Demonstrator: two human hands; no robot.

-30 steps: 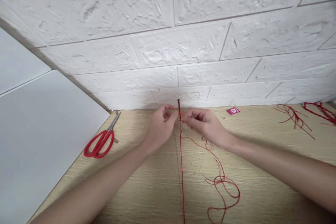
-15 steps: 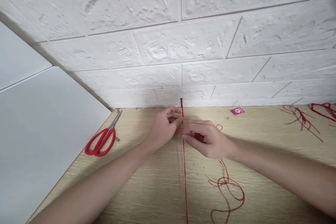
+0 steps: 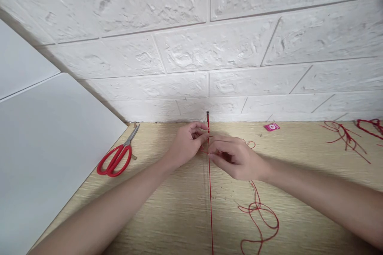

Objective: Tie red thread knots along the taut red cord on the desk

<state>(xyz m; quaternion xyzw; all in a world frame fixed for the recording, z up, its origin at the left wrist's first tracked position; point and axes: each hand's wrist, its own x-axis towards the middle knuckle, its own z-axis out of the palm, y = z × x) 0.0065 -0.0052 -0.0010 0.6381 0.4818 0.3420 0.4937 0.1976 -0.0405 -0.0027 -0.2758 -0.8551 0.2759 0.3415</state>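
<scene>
A taut red cord (image 3: 210, 203) runs from a dark fixing at the foot of the wall toward me, with a knotted stretch (image 3: 208, 123) near the wall. My left hand (image 3: 188, 141) pinches the cord just below the knots, thumb against fingers. Close on its right, my right hand (image 3: 235, 157) is closed on a thin red thread that crosses the taut cord. The thread's loose length (image 3: 266, 207) lies in loops on the table below my right wrist. The fingertips hide the exact crossing of the strands.
Red-handled scissors (image 3: 115, 159) lie at the left, beside a white panel (image 3: 60, 147). A small pink packet (image 3: 271, 126) rests near the white brick-patterned wall (image 3: 179, 48). Frayed red threads (image 3: 347, 137) and a red braided loop (image 3: 369, 125) lie at the far right.
The view has shifted very slightly. Both hands keep nearly the same place and grip, and a bit more thread loop shows behind my right hand.
</scene>
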